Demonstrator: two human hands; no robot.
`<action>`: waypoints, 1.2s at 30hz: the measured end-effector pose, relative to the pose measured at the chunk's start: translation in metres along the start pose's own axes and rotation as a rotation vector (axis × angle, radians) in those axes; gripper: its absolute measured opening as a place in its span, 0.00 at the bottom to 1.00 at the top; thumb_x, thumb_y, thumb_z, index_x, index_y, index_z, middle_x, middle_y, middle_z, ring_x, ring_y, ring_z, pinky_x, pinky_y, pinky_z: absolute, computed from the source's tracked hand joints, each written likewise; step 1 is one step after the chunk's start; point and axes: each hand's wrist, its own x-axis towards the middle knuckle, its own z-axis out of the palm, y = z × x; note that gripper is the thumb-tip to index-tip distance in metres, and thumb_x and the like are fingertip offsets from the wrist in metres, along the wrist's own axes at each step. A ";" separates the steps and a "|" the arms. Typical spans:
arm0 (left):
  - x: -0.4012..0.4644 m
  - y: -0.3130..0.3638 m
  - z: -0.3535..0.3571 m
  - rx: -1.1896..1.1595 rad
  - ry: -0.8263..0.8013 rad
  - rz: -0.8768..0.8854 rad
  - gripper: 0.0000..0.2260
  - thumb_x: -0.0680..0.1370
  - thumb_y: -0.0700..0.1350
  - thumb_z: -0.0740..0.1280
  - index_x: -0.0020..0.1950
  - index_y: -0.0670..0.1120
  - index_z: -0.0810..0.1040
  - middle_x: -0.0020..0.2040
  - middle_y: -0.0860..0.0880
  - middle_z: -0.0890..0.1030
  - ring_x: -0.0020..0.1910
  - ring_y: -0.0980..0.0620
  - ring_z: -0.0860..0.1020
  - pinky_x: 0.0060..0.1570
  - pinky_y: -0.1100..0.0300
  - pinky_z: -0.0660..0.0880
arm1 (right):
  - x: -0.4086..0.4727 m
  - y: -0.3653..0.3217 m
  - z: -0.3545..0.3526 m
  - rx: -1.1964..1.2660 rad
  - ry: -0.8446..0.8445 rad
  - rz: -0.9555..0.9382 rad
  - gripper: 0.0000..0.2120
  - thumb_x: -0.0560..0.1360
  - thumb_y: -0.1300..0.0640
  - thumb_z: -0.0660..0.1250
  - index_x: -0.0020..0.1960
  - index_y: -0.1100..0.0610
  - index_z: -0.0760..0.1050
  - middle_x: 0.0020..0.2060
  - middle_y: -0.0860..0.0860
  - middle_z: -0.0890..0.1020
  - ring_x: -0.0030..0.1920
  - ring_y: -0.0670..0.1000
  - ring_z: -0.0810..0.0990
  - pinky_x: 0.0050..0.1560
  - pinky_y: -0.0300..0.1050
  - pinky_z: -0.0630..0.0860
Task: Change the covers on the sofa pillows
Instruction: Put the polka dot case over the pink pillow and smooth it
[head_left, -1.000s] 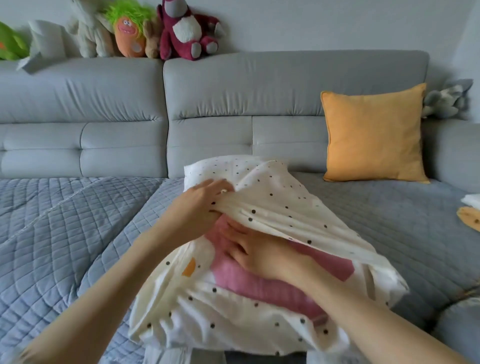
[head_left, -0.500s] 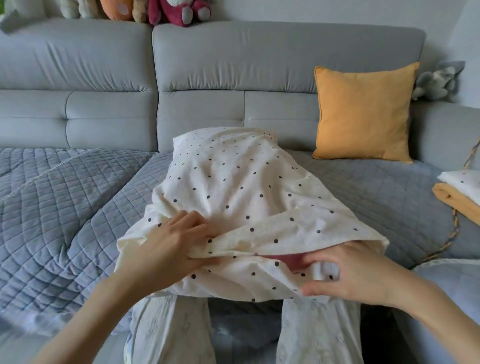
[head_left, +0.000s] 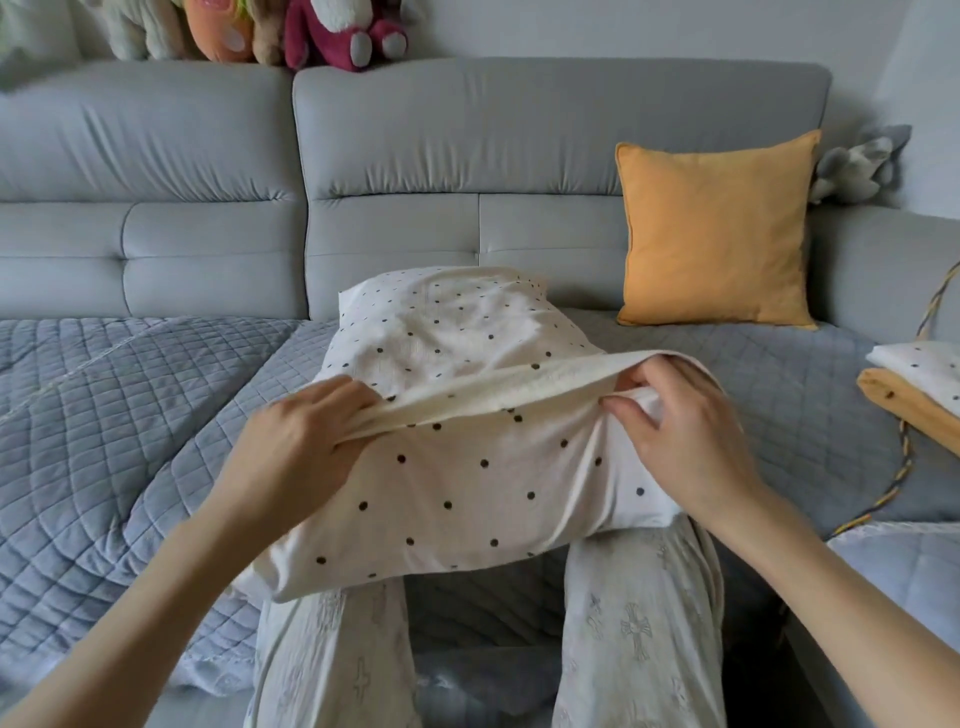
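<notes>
A pillow in a cream cover with dark dots (head_left: 457, 338) lies on the sofa seat, its near end over my knees. A flap of the cover runs across the near part as a raised fold. My left hand (head_left: 296, 441) grips the left end of that fold, with the fingers tucked under the cloth. My right hand (head_left: 675, 426) pinches the fold's right end between thumb and fingers. No pink pillow fabric shows. An orange pillow (head_left: 719, 228) leans upright against the sofa back at the right.
A grey quilted throw (head_left: 130, 415) covers the seat. Folded cloths, dotted white on orange (head_left: 919, 395), lie at the right edge beside a braided cord (head_left: 904, 467). Plush toys (head_left: 332, 31) sit along the top of the sofa back (head_left: 519, 130). My legs in pale trousers are below.
The pink pillow, exposed a second ago, is now fully covered. Both hands came out of the opening and moved to the ends of the flap, which is stretched across the pillow.
</notes>
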 end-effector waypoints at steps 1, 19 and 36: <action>0.005 -0.001 0.002 0.050 0.014 -0.022 0.09 0.72 0.49 0.58 0.48 0.49 0.74 0.40 0.51 0.79 0.32 0.49 0.76 0.26 0.61 0.68 | 0.005 0.002 0.004 -0.053 0.031 -0.017 0.08 0.69 0.61 0.73 0.40 0.60 0.74 0.36 0.51 0.78 0.39 0.53 0.76 0.40 0.43 0.71; -0.048 0.026 0.016 -0.083 0.364 -0.116 0.16 0.68 0.33 0.55 0.51 0.44 0.74 0.48 0.49 0.73 0.46 0.46 0.73 0.45 0.64 0.69 | -0.053 0.023 -0.014 -0.068 0.095 0.047 0.23 0.73 0.43 0.63 0.50 0.64 0.80 0.47 0.54 0.79 0.51 0.57 0.76 0.50 0.52 0.75; -0.101 0.026 0.016 -0.148 0.382 -0.227 0.14 0.68 0.31 0.55 0.49 0.37 0.73 0.51 0.57 0.72 0.57 0.71 0.68 0.52 0.76 0.64 | -0.053 0.006 -0.006 0.152 -0.584 0.561 0.02 0.79 0.51 0.59 0.47 0.45 0.67 0.42 0.42 0.72 0.40 0.41 0.70 0.41 0.40 0.68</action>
